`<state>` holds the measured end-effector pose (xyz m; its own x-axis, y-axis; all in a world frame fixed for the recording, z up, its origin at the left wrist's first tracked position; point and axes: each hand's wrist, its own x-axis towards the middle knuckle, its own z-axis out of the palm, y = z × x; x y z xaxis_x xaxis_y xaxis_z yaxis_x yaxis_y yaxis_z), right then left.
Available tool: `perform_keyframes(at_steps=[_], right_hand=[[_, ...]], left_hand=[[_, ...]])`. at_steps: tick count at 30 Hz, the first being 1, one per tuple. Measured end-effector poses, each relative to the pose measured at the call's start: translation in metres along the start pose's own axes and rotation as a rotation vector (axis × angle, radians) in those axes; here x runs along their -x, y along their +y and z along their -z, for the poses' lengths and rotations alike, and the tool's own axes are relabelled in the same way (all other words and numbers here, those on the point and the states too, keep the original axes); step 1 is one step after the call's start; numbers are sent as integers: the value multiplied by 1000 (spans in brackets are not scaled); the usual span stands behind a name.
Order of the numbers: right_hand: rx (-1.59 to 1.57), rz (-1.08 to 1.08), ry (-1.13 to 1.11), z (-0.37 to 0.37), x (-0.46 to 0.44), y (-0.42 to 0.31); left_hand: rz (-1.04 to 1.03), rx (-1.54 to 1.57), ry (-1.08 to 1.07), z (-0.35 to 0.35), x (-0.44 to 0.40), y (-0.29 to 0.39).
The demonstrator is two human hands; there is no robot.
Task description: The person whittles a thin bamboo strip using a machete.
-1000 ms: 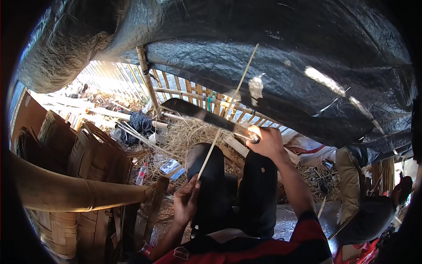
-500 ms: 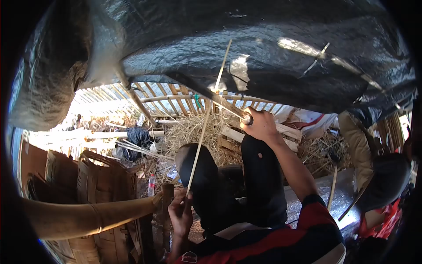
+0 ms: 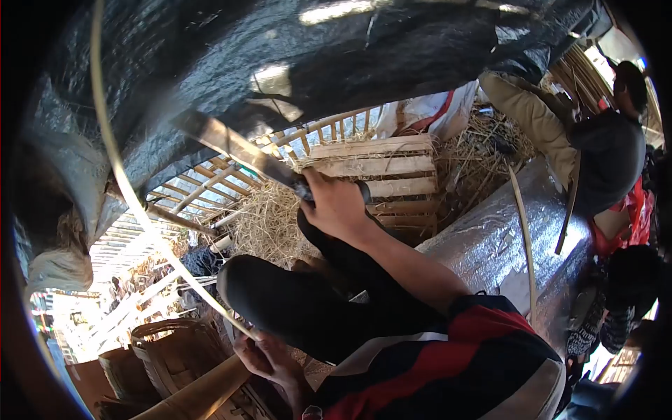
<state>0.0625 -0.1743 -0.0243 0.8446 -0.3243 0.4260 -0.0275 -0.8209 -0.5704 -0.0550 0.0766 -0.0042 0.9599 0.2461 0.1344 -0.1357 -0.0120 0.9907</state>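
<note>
My left hand (image 3: 271,362) is closed on the lower end of a long, thin bamboo strip (image 3: 148,225). The strip bows up and left, past the top of the view. My right hand (image 3: 339,207) grips the handle of a machete (image 3: 246,152), held out over my knees. Its blade points up and left, and its far end is blurred against the dark plastic sheet. Strip and blade are apart in the view. Just below my left hand, a thick bamboo pole (image 3: 203,392) runs diagonally.
Dark plastic sheeting (image 3: 392,63) hangs low overhead. Woven baskets (image 3: 164,353) stand at lower left. Ahead lie bamboo shavings (image 3: 264,222) and a slatted bamboo panel (image 3: 402,166). Another person (image 3: 607,157) sits at right, beside a silvery sheet (image 3: 483,234) with a stick (image 3: 523,234) on it.
My view has turned to the right and tilted. The bamboo strip, which crossed the machete before, now leans far left and bends. Both hands keep their hold.
</note>
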Motion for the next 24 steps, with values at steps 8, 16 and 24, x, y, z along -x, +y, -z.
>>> perform_keyframes(at_steps=[8,16,24], right_hand=[[120,191,-162,-20,6,-18],[84,230,40,-33,18,-25],[117,182,-69,-35,9,-10]], left_hand=[[-200,-208,-928,-121,-6,42],[-555,-546,-1681,-242,-3,46],[-988,-89,-1065,-248,11,50]])
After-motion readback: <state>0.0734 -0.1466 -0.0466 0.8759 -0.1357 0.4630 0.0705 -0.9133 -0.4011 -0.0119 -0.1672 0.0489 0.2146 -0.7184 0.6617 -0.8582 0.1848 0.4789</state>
